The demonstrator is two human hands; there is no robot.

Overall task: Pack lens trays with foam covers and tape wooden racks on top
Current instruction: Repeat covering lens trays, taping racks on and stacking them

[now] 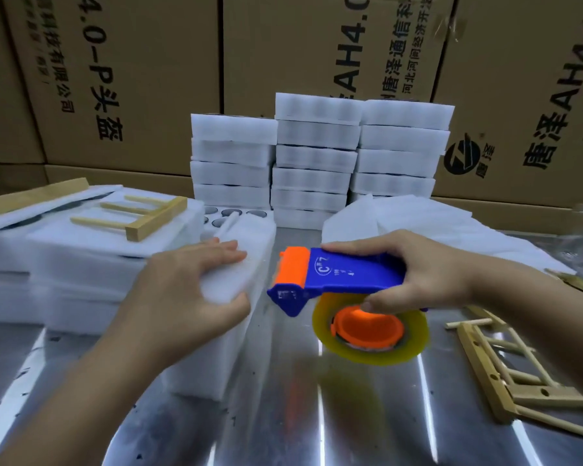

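Right grip: clamped round the blue plastic handle of the tape dispenser, fingers curled over its flat top, thumb tucked beneath. Wrist level, forearm running in from the lower right. Under the thumb, an orange hub carrying a glossy, yellowish, see-through tape roll, hanging just above the surface. At the dispenser's far tip, left of this grip, an orange ribbed roller, close beside the foam but apart from it.

Left grip: spread, pinching nothing, fingers laid almost straight on top of the foam-covered tray, thumb pressed against its near corner. Soft, white, matt block, long and rectangular, standing on the surface directly under this grip.

Just beyond the left fingertips, an uncovered stretch of tray with dark round wells. Further left, a low pile of foam slabs bearing a pale wooden rack, a flat bar with thin dowels.

Right of the right grip, more wooden racks lying loose in a heap. Beyond it, crumpled white foam sheets.

Behind both grips, three tall stacks of foam blocks against printed cardboard boxes. Underneath everything, shiny, streaked sheet metal.
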